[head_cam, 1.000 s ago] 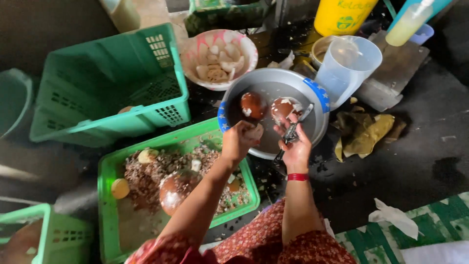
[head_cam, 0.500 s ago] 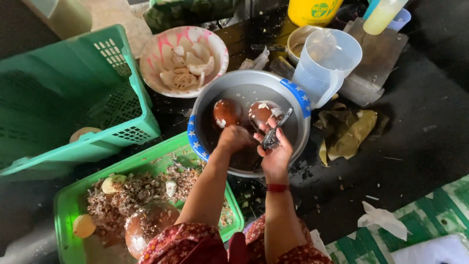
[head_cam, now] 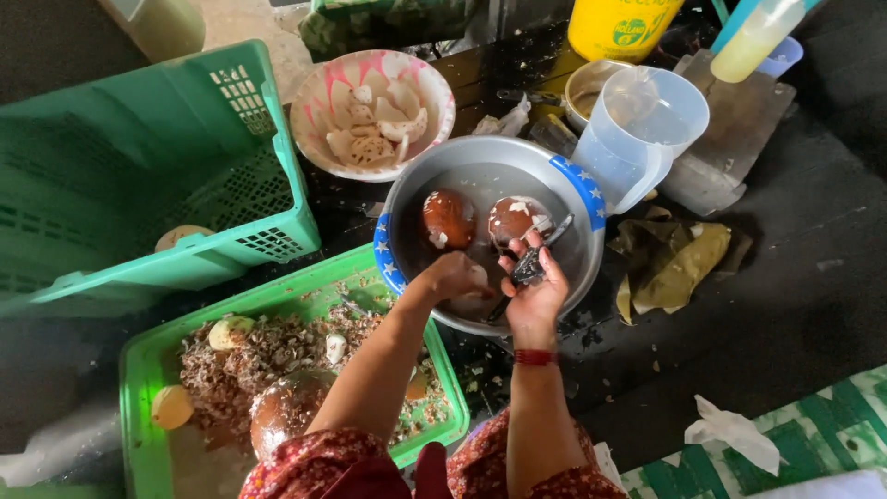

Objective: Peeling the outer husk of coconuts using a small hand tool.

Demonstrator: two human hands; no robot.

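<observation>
At the centre of the frame, the right hand (head_cam: 539, 288) is closed around a dark knife (head_cam: 528, 269) over the metal basin (head_cam: 584, 189). The left hand (head_cam: 453, 274) is curled around a pale piece (head_cam: 477, 276), just beside two brown coconuts (head_cam: 448, 218).

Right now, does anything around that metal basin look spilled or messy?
Yes. Pale shell scraps litter the dark ground below the metal basin, outside the green tray that holds most scraps. A crumpled white wrapper lies loose near the patterned mat.
</observation>
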